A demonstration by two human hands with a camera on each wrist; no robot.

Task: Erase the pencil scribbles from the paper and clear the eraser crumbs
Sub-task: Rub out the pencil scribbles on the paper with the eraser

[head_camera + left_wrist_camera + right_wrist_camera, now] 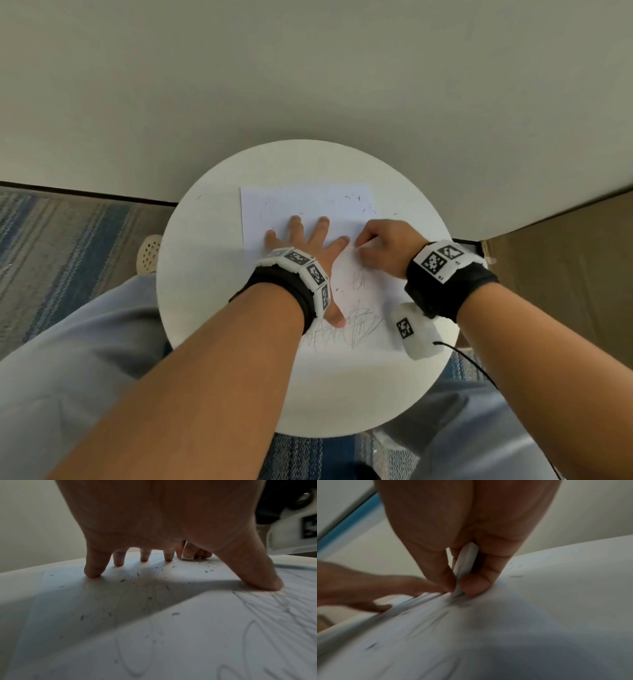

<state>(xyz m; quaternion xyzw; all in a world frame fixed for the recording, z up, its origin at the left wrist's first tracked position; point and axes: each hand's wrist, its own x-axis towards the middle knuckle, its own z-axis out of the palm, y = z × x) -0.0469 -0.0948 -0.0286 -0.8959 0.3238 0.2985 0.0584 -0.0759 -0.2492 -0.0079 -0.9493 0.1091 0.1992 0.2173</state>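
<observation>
Two bare forearms reached in from the bottom of the head view over a round white surface (pixel 205 342); the left hand (pixel 301 240) lay spread with straight fingers, pressing flat on the paper (pixel 308 202) to pin it; the right hand (pixel 383 246) pinched a thin white eraser (pixel 464 566) between thumb and fingers, its tip down on the sheet just beside the left index finger. The erasing step appeared to be in hand: the far part of the sheet looked mostly clean, while pencil scribbles (pixel 352 325) remained on the near part, by the left thumb. The next move likely called for working the eraser toward those marks, then sweeping off the eraser crumbs (pixel 122 580). The left wrist view showed the dark crumbs plainly; from the head view they read only as specks; the right wrist view, blurred, alone showed the grip on the eraser.
</observation>
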